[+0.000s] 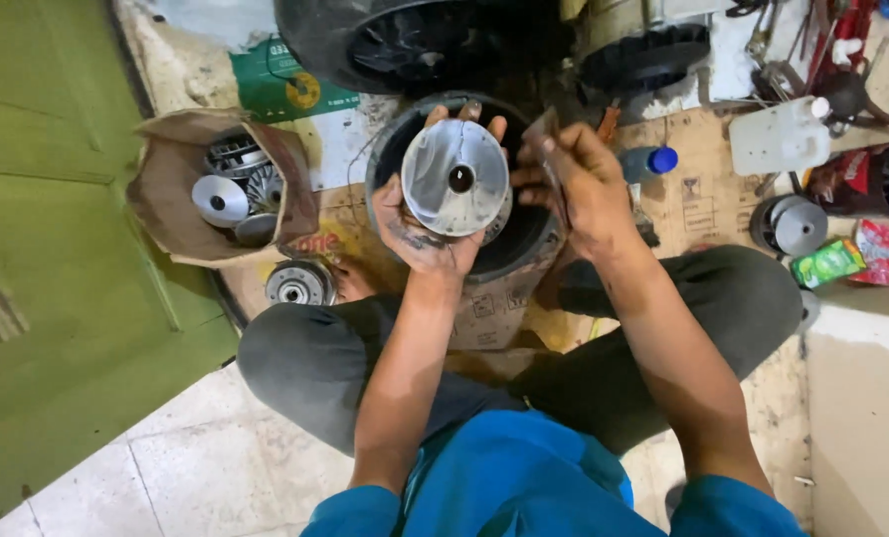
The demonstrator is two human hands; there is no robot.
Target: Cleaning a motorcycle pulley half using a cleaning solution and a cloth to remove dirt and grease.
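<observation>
My left hand (415,234) holds a shiny conical metal pulley disc (454,177) with a dark centre hole, its face turned up toward me. My right hand (576,179) is right beside the disc's right edge, fingers pinched on a small grey sheet that looks like sandpaper (544,127). Both hands hover over a round dark tub (524,239) between my knees, and the disc hides much of the tub's inside.
A torn cardboard box (166,194) at left holds more metal pulley parts (228,194). A round metal part (298,284) lies by my left knee. A tyre (405,45), a blue-capped bottle (648,162), a white jug (778,137), another pulley (793,225) and a green packet (827,263) lie around.
</observation>
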